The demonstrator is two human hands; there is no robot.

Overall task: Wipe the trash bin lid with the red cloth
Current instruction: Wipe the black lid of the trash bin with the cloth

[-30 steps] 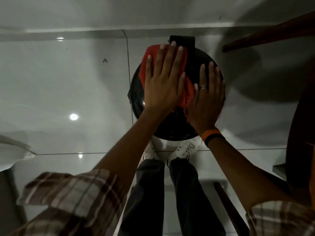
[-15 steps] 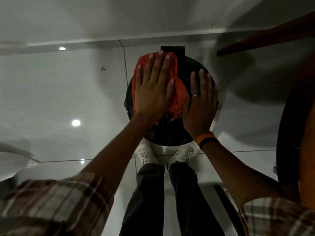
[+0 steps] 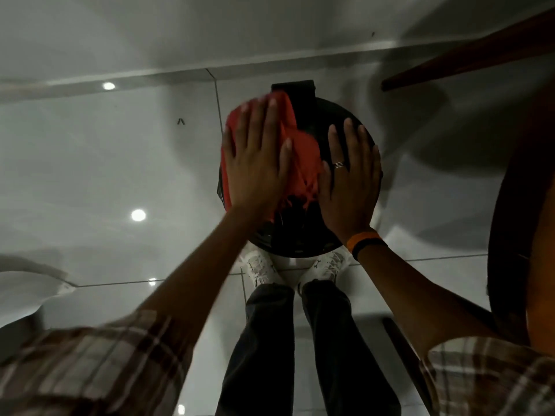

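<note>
The left hand point(image 3: 255, 163) is pressing flat, fingers spread and extended, on the red cloth point(image 3: 300, 151); it is not pinching or clutching the fabric, only pinning it against the trash bin lid point(image 3: 300, 235) with the open palm. The right hand point(image 3: 350, 181) is lying flat and open on the bare lid, fingers stretched out, gripping nothing and seemingly steadying the bin.

The cloth is bunched over the lid's 9 to 12 o'clock portion, with its frayed edge trailing toward the centre, just beside the right hand's thumb side. The right hand is covering the lid's 2 to 4 o'clock area. The black hinge block point(image 3: 292, 85) is sitting at the lid's 12 o'clock edge, partly touched by the cloth's top corner.

The wiping is plainly under way, mid-stroke judging by the blur on the left fingertips. The 6 o'clock arc of the lid is lying uncovered and glossy; whether it is already clean I cannot tell in this dim light. The patch under the right hand likely remains to be wiped.

The bin is standing on the tiled floor point(image 3: 105, 175), with white shoes point(image 3: 258, 265) just below its 6 o'clock rim.
</note>
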